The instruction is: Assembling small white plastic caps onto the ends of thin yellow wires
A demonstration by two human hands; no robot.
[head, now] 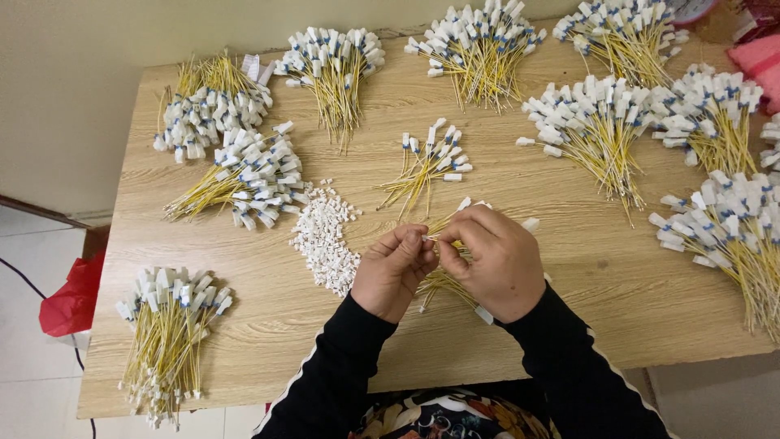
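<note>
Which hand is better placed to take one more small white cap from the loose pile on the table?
Probably the left hand. The pile of white caps lies just to its left, while the right hand sits farther away and holds a bunch of yellow wires.

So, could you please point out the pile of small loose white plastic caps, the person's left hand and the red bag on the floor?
pile of small loose white plastic caps (325,240), head view, pile's middle.
left hand (392,272), head view, back of hand.
red bag (71,299), head view, its middle.
</note>
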